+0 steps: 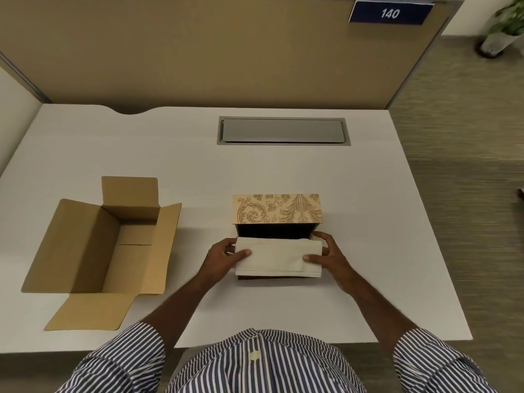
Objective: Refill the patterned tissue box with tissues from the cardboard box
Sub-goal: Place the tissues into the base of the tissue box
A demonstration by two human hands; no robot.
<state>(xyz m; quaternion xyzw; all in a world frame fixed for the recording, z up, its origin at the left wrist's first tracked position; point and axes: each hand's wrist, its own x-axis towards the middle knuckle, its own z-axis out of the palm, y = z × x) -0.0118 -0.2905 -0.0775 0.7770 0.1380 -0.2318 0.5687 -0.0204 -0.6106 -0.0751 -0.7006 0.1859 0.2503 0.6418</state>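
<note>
The patterned tissue box (277,209), a tan rectangular container printed with brown leaf scrolls, is sitting on the white desk (283,171) just right of centre, with its lid standing open at the far side and its dark interior exposed. A stack of folded cream-white tissues (276,258) is lying across the near half of the opening, its near edge overhanging the front wall of the box.

The left hand (224,255) is gripping the left end of the stack: the thumb is pressing on the top sheet while the fingers (231,246) are curling around the far edge (their tips are hidden behind the paper). The right hand (330,255) is gripping the right end in the same manner, thumb on top, fingers wrapping the far right corner next to the box wall. Both hands are closed on the stack and nothing else is being held.

The plain brown cardboard box (113,245) is resting on the desk well to the left of the patterned box, all four flaps folded outward; its visible interior is showing only bare cardboard.

A grey rectangular cable hatch (283,131) is set into the desk beyond the patterned box. A tan partition panel (198,46) is standing along the far edge of the desk, carrying a blue plate (390,13) marked 140. Striped shirt sleeves (433,361) are rolled up above both forearms.
</note>
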